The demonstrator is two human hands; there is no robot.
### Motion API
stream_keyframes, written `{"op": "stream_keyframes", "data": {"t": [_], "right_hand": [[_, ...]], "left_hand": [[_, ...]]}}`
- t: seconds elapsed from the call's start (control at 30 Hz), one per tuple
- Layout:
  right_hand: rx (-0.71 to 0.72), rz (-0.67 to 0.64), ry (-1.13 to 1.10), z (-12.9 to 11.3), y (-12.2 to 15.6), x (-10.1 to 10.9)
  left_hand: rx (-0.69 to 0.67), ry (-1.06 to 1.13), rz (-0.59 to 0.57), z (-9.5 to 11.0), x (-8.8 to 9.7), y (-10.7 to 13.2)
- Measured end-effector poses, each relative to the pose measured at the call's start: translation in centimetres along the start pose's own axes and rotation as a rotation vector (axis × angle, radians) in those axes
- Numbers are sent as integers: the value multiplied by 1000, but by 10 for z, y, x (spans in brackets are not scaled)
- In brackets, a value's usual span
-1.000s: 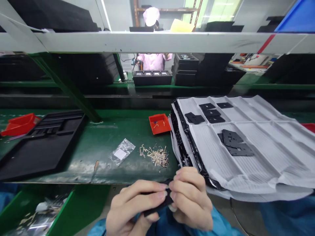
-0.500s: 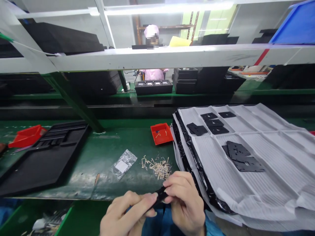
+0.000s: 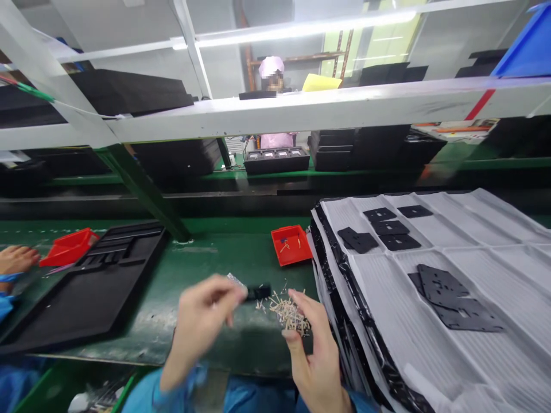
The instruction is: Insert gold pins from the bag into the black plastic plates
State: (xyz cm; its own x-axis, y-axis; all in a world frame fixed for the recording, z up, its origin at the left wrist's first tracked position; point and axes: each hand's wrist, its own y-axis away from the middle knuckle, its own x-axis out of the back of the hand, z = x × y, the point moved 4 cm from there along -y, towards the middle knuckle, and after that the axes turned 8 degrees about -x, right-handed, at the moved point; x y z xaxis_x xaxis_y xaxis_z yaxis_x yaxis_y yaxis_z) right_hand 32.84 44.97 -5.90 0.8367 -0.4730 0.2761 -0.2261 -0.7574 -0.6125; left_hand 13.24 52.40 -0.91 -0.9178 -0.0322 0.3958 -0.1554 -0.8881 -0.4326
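Observation:
My left hand [image 3: 204,318] pinches one end of a small flat black part [image 3: 258,292], holding it out over the green bench; motion blurs both. At the right, my right hand [image 3: 317,353] is open, thumb and forefinger spread apart, with nothing between them. Those fingertips are at the near right side of a pile of small beige and silvery pieces [image 3: 289,314], too small to name. Behind my left hand, the clear plastic bag [image 3: 236,280] is mostly hidden.
A red tray [image 3: 291,261] holding a few small pieces stands behind the pile. White-wrapped stacked sheets [image 3: 387,275] carrying black plates [image 3: 443,289] fill the right. At left lie a black tray [image 3: 99,298] and another red tray [image 3: 64,249], beside another person's hand [image 3: 17,259].
My hands have separated. The left carries the black part forward and up; the right has let go and opened beside the pile. Another person's hand has appeared at far left.

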Motion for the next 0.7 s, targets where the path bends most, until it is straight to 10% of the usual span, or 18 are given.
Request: {"op": "stream_keyframes", "data": {"t": [0.1, 0.27, 0.5, 0.7], "right_hand": [[-16, -108, 19, 11, 14, -14], [-16, -211, -83, 41, 54, -48], [19, -208, -27, 88, 83, -62], [89, -43, -23, 83, 80, -65]], "left_hand": [[309, -63, 42, -74, -1, -101], [542, -148, -62, -172, -64, -219], [564, -473, -169, -223, -101, -231], [371, -640, -129, -197, -98, -231]]}}
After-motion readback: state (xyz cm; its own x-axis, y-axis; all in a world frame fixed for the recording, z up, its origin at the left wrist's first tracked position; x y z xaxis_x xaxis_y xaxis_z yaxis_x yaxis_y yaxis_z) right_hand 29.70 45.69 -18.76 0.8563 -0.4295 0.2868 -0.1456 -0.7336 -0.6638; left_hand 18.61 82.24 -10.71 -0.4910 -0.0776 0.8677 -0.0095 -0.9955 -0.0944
